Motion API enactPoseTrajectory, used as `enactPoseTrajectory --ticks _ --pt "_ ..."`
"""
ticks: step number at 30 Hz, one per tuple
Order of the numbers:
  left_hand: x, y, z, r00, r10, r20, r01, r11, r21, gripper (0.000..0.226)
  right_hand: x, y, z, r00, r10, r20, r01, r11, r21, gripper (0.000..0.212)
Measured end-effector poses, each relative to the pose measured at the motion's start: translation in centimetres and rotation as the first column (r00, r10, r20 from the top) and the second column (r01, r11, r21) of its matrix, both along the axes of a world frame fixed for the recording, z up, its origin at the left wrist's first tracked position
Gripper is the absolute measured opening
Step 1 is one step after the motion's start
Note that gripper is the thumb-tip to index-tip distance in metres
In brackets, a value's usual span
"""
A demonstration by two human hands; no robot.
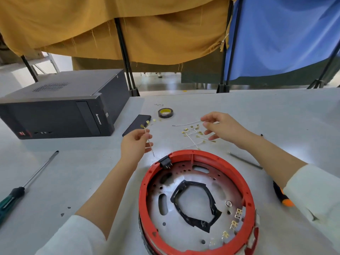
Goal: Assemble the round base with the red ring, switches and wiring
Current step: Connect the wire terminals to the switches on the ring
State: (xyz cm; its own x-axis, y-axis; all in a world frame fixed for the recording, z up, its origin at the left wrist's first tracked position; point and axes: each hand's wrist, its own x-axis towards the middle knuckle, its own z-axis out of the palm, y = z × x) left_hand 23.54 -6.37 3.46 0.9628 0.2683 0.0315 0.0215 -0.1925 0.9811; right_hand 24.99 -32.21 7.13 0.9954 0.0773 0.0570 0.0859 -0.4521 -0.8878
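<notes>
Red ring (pixel 193 155): one; screwdrivers: two; hands: two, left (pixel 135 142) pinching wire (pixel 148 138).

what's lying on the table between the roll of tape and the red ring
In the head view, between the roll of tape and the red ring lies a scatter of loose white wires with brass terminals; the right hand hovers there.

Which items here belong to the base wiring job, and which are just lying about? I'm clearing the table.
Job: round base, red ring, black switch, wire in left hand, loose wires.
Lying about: computer, phone, tape roll, green-handled screwdriver.
</notes>
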Motion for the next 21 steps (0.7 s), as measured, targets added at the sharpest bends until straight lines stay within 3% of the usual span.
enactPoseTrajectory --ticks 3,5,7,11,21 --pt "1.7 0.7 -1.8 0.997 0.007 -0.077 0.001 0.995 0.103 0.012 1.9 -0.8 -2.2 0.999 0.013 -0.048 -0.024 0.972 -0.235 0.015" --pt "2.8 1.0 -2.5 0.995 0.013 -0.100 0.011 0.971 0.237 0.014 3.1 -1.3 -3.6 0.998 0.054 -0.045 -0.068 0.885 -0.460 0.017" --pt "3.7 1.1 -3.1 0.995 0.031 -0.094 0.011 0.910 0.414 0.020 4.2 -1.5 -4.7 0.996 0.080 -0.045 -0.091 0.817 -0.570 0.021" --pt "4.7 0.9 -3.7 0.991 0.075 -0.109 0.016 0.753 0.658 0.028 6.0 -0.6 -5.8 0.995 0.099 -0.005 -0.083 0.803 -0.591 0.023" --pt "4.9 0.0 -2.8 0.979 0.049 -0.200 0.120 0.650 0.751 0.033 7.8 3.0 -6.2 0.999 0.013 -0.041 -0.037 0.754 -0.656 0.009"
